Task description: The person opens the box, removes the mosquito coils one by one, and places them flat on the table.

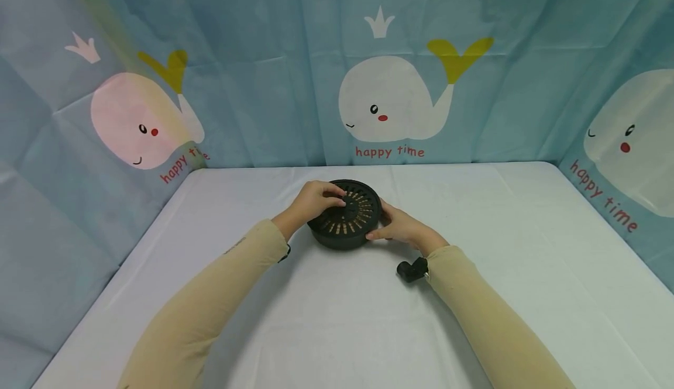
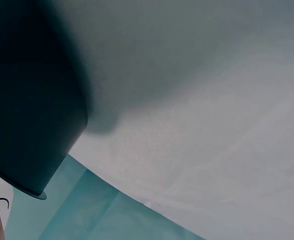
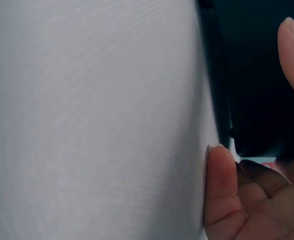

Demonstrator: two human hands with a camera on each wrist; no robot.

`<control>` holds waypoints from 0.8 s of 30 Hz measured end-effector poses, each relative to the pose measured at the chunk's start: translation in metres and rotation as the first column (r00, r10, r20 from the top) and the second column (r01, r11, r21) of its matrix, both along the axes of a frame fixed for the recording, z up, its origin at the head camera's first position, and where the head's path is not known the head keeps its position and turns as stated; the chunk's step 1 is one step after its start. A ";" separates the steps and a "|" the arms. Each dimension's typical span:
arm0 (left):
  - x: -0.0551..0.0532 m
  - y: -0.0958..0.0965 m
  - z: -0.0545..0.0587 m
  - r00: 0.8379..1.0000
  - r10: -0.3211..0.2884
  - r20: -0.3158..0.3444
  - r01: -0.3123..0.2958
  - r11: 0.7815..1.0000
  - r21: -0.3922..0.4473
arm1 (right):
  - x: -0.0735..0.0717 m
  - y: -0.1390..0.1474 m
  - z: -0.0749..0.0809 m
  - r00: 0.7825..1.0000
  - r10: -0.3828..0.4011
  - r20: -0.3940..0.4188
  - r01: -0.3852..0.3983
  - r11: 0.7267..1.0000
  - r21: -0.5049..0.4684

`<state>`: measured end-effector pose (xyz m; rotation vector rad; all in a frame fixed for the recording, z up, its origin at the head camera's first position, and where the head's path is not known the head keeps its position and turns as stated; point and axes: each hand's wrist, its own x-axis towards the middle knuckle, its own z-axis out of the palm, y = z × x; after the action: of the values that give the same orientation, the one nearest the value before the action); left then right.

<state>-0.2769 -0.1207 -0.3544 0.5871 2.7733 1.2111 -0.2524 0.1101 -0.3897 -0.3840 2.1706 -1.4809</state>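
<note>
Beige sleeves (image 1: 195, 313) reach in from the bottom corners, one on each side, toward a round black box (image 1: 339, 241) on the white table (image 1: 337, 330). It sits upright near the far edge, about midway across, with a black slotted lid (image 1: 351, 216) on top; pale brown shows through the slots, which fan out round the middle.

Over the lid is the left hand (image 1: 314, 199), coming from its left side, fingers and thumb bent together near the centre with only a small gap between them. Whether they pinch a knob there or merely touch the lid, I cannot tell, since the wrist view catches little more than the box's dark wall and a sliver of skin.

Against the other side, the right hand (image 1: 402, 225) holds the box, curved partway round it: thumb on the near part of the wall, fingers farther back. Its wrist view shows the thumb against the black wall and another finger low down beside the white cloth.

At the right cuff hangs a small black device (image 1: 412, 270), just above the table. Behind everything, a blue curtain (image 1: 263, 108) carries white whales (image 1: 387, 99) with yellow tails and red "happy time" lettering (image 1: 389, 152).
</note>
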 end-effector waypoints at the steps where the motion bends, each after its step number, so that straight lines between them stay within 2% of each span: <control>1: 0.000 0.000 0.000 1.000 0.002 -0.004 -0.002 1.000 0.002 | 0.000 0.000 0.000 1.000 0.002 0.000 -0.002 1.000 -0.003; 15: 0.001 0.003 0.001 0.999 0.025 -0.025 -0.025 1.000 0.003 | -0.002 0.000 -0.002 1.000 -0.007 0.010 0.007 1.000 0.004; 24: 0.002 0.004 0.005 0.996 0.078 -0.053 -0.078 0.997 0.004 | -0.002 0.001 -0.003 1.000 0.002 0.011 -0.002 1.000 -0.005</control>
<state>-0.2747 -0.1164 -0.3493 0.5235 2.8648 1.2299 -0.2541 0.1111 -0.3922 -0.3788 2.1572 -1.4840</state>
